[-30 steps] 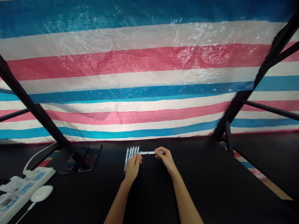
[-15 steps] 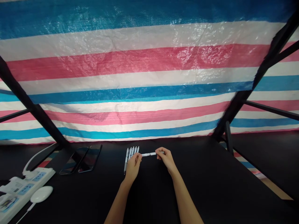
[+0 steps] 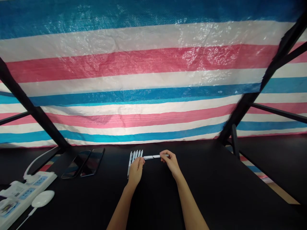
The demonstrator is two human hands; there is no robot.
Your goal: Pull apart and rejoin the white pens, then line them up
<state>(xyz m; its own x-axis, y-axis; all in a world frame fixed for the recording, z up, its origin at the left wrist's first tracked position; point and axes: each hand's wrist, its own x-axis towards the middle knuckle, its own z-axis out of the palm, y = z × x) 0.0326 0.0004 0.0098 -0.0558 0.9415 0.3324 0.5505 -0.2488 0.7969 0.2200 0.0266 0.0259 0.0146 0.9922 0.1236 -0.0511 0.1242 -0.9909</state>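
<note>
A white pen [image 3: 152, 157] lies level between my two hands, above the black table [image 3: 153, 195]. My left hand [image 3: 136, 169] is closed, its thumb and fingertips pinching the pen's left end. At the other end my right hand [image 3: 168, 159] grips the pen between thumb and fingers. Several white pens [image 3: 130, 159] are lined up side by side on the table, just behind and left of my left hand, which hides the lower parts of some of them.
Two dark phones [image 3: 92, 163] lie on the left of the table. Nearer, a white power strip [image 3: 28, 195] and a round white charger [image 3: 43, 199] with cables sit at the left edge. Black frame bars [image 3: 249, 95] and a striped sheet [image 3: 144, 118] stand behind.
The fingertips of my left hand have shifted slightly left along the pen, and more of the pen shows between my hands. My right hand has hardly moved.
</note>
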